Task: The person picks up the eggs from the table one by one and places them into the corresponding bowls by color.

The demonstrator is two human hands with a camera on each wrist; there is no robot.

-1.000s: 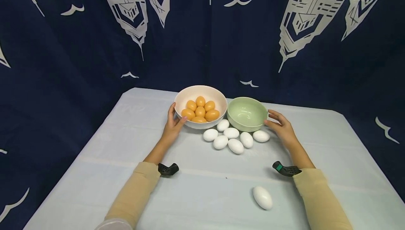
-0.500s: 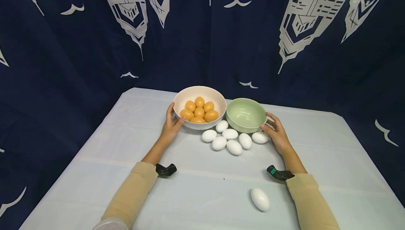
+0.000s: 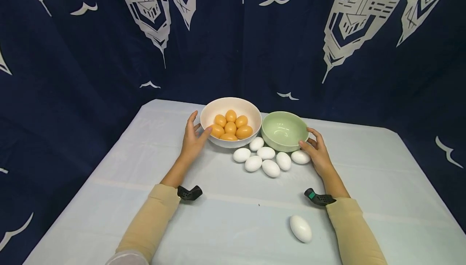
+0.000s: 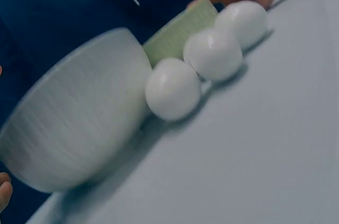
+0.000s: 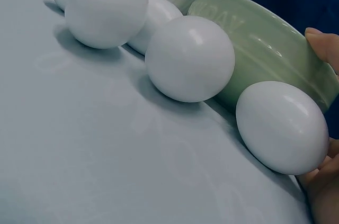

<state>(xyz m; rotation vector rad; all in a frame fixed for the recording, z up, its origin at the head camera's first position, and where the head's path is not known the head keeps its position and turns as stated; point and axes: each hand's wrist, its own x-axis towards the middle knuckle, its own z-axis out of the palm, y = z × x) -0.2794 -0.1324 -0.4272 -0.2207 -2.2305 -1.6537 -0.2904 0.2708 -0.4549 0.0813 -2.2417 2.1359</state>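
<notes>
A white bowl [image 3: 233, 143] holds several orange-yellow egg-shaped pieces [image 3: 230, 128]. My left hand [image 3: 192, 141] is at its left side, fingers spread and a little apart from the wall; in the left wrist view only fingertips [image 4: 4, 189] show at the edge. Beside it stands a light green bowl [image 3: 284, 131], with nothing inside. Its right side is held by my right hand [image 3: 320, 155], thumb near the rim and fingers bent round the outer wall. Several white eggs [image 3: 266, 153] lie in front of the bowls, one [image 5: 282, 127] close to my right hand.
A single white egg [image 3: 300, 229] lies apart, nearer the front. The table has a pale cloth [image 3: 225, 224]. Behind it hangs a dark blue curtain [image 3: 218, 54] with white prints. A clear round rim [image 3: 127, 258] shows at the bottom edge, over the left sleeve.
My left hand has drawn slightly away from the white bowl, its fingers lifting off the wall. My right hand has moved inward and closer round the green bowl. Bowls and eggs stay put.
</notes>
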